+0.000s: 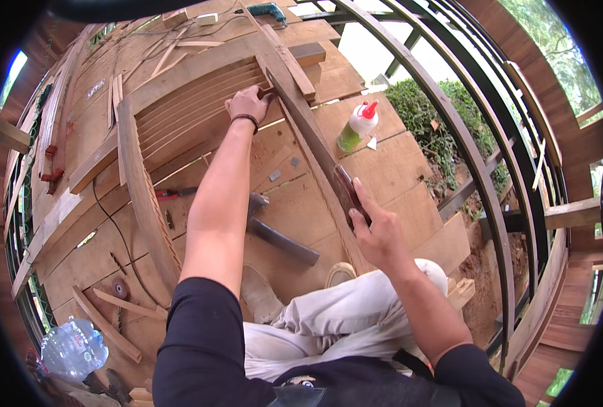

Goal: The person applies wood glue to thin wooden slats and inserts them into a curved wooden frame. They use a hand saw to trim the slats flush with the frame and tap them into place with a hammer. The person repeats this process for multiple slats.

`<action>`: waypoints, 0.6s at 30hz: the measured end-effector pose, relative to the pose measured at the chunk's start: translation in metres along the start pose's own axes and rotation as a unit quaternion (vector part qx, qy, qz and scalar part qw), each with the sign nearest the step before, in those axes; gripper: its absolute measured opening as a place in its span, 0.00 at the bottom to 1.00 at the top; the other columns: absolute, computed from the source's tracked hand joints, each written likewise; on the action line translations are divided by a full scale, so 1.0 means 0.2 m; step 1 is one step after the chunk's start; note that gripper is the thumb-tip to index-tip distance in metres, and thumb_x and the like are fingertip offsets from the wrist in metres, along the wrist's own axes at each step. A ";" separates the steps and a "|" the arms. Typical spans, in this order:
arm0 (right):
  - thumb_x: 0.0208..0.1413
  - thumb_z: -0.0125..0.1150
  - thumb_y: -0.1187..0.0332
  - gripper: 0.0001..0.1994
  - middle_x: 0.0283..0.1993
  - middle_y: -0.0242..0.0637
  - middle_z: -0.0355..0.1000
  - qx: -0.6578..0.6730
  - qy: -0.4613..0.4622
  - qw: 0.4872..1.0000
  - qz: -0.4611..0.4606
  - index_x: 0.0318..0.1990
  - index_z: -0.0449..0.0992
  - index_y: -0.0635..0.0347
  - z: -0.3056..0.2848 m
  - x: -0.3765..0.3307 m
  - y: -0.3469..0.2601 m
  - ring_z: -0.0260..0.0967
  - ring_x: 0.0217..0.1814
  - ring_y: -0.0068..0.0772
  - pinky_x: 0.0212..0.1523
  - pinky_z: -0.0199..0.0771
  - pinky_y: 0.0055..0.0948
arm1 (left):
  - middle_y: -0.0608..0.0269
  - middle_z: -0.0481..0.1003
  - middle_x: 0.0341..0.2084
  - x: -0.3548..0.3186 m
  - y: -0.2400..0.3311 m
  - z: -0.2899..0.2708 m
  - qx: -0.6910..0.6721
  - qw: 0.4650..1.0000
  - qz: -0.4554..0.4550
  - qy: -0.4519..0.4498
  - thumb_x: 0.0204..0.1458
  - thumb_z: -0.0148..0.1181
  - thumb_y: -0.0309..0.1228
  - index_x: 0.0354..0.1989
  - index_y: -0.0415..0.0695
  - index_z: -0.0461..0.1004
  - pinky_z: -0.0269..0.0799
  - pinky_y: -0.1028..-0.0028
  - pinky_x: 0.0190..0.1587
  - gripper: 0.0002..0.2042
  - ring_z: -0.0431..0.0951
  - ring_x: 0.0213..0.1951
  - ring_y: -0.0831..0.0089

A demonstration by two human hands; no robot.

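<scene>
- Two hands rest on a slatted brown wooden frame point(179, 115): the left hand point(247, 105) curls closed over its long side rail's far end.
- The right hand point(376, 234), fingers half spread, presses a dark flat block point(347, 193) onto that rail's near end.
- A green glue bottle with red nozzle point(357, 127) stands right of the frame.

I wore a black top with short sleeves that ended above my elbows, leaving both forearms bare. A dark braided band circled the wrist of my left hand point(248, 104); my right hand point(376, 234) carried nothing. My trousers were pale grey, and my worn shoes a dusty tan.
</scene>
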State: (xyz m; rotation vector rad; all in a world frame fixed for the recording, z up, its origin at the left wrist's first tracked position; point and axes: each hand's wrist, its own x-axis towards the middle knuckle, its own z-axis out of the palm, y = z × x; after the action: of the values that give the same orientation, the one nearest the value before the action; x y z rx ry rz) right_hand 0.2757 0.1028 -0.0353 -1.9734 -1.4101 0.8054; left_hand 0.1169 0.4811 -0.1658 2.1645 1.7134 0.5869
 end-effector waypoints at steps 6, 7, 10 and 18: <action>0.64 0.57 0.71 0.28 0.38 0.64 0.76 0.008 0.016 0.999 -0.041 0.72 0.64 0.58 0.00 0.01 0.04 0.77 0.43 0.65 0.41 0.76 0.45 | 0.61 0.83 0.47 0.01 0.02 -0.04 0.037 0.999 -0.016 -0.022 0.54 0.63 0.58 0.49 0.58 0.82 0.67 0.51 0.55 0.22 0.80 0.55 0.59; 0.64 0.57 0.71 0.28 0.38 0.64 0.76 0.006 0.016 0.999 -0.030 0.72 0.64 0.58 0.00 0.01 0.04 0.77 0.43 0.65 0.42 0.76 0.45 | 0.60 0.83 0.48 0.02 0.02 -0.05 0.040 0.998 -0.022 -0.045 0.54 0.63 0.58 0.51 0.58 0.81 0.67 0.51 0.56 0.23 0.80 0.55 0.58; 0.64 0.57 0.70 0.28 0.38 0.64 0.76 0.012 0.016 1.000 -0.010 0.71 0.65 0.58 0.00 0.03 0.04 0.77 0.42 0.65 0.42 0.76 0.45 | 0.62 0.81 0.52 0.00 0.03 -0.05 0.069 0.996 -0.011 -0.057 0.52 0.68 0.56 0.54 0.58 0.79 0.64 0.52 0.60 0.24 0.78 0.58 0.62; 0.63 0.57 0.72 0.28 0.38 0.64 0.76 -0.015 0.031 0.998 -0.054 0.71 0.65 0.59 0.01 0.02 0.03 0.78 0.42 0.64 0.42 0.76 0.44 | 0.63 0.83 0.49 -0.01 0.04 0.00 0.087 0.995 -0.036 -0.040 0.50 0.69 0.41 0.50 0.57 0.80 0.66 0.51 0.57 0.17 0.80 0.56 0.60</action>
State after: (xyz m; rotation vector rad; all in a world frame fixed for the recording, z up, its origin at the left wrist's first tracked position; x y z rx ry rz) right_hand 0.2785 0.1059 -0.0427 -1.9086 -1.4867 0.6721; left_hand 0.1231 0.4779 -0.1617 2.1976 1.8513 0.3398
